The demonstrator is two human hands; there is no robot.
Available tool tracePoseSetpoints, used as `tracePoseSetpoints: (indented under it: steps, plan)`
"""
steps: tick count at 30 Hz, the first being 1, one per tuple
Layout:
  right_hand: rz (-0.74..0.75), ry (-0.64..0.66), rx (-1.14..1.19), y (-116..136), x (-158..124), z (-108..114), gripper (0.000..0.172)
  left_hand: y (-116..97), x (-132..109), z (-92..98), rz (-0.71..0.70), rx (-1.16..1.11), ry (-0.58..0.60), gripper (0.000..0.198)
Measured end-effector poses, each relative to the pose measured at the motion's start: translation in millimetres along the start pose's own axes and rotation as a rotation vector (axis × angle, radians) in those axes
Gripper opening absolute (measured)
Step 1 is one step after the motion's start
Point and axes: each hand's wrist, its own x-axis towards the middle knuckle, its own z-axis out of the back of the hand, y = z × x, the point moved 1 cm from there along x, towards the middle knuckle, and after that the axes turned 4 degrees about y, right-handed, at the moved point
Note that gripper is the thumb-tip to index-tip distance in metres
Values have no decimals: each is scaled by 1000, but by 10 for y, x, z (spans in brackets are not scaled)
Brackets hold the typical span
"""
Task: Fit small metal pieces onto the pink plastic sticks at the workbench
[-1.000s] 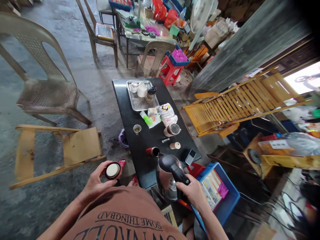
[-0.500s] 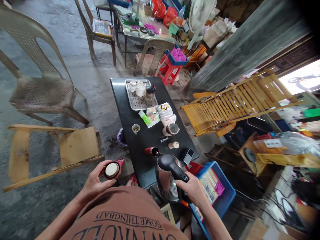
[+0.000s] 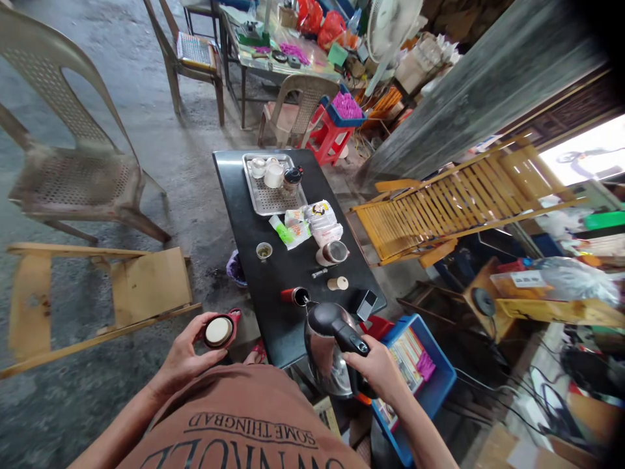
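My right hand (image 3: 374, 371) is closed around the black handle of a steel electric kettle (image 3: 326, 345), which is tilted with its spout over a small red flask (image 3: 294, 296) on the black low table (image 3: 273, 326). A thin stream runs from the spout into the flask's mouth. My left hand (image 3: 188, 355) is wrapped round a red lid (image 3: 219, 331) with a pale inner face, held above the floor left of the table.
On the table are a metal tray (image 3: 273, 198) with cups, snack packets (image 3: 312, 225), a small cup (image 3: 264, 250), a glass jar (image 3: 335, 253) and a cork stopper (image 3: 338, 283). Plastic chair (image 3: 68, 169) and wooden folding chair (image 3: 97, 299) stand left; a yellow slatted chair (image 3: 454, 202) and blue crate (image 3: 415, 378) right.
The view has shifted slightly. The kettle's spout has come closer over the red flask. My left hand still holds the lid in the same place.
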Motion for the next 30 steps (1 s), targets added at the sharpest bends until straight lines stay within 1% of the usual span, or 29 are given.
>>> tracePoseSetpoints:
  steps: [8, 17, 23, 30]
  plan:
    - [-24, 9, -25, 82, -21, 48, 14, 7, 6, -11, -10, -6, 8, 49]
    - [-23, 33, -67, 87, -20, 74, 15, 45, 15, -14, -16, -6, 4, 49]
    - [-29, 52, -101, 141, -20, 108, 16, 82, 23, -20, -33, -5, -2, 50]
    - [-34, 70, -144, 173, -14, 124, 14, 72, 38, -29, -43, -1, -15, 50]
